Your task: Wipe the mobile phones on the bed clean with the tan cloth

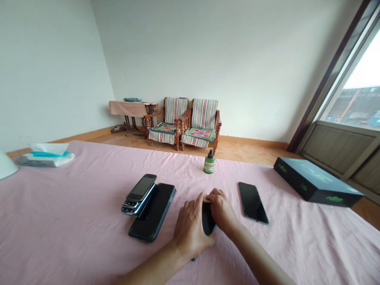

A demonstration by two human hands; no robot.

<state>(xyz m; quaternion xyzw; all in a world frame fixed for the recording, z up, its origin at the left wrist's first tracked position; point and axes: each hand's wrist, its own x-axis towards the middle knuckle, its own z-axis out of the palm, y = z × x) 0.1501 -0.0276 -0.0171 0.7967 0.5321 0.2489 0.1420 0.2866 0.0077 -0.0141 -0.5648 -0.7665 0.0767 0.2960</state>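
In the head view, a dark smartphone [209, 222] stands between my hands, tilted up from the cloth. My left hand [190, 225] wraps round its left side, thumb at the lower edge. At the phone's top, my right hand [221, 209] is closed with its fingers pinched on a small pale piece [207, 198], mostly hidden, so its kind is unclear. To the left lies a large black phone [154, 213]; a stack of older phones [142, 188] rests partly on it. Another black smartphone [253, 202] lies flat at the right. A dark end of something shows under my left wrist.
A green pump bottle [209, 163] stands beyond my hands on the pink cloth [97, 190]. At the right is a black box [317, 182] with green print; far left, a tissue pack [47, 155]. Two wooden armchairs [190, 122] and a small covered table [129, 109] stand by the wall.
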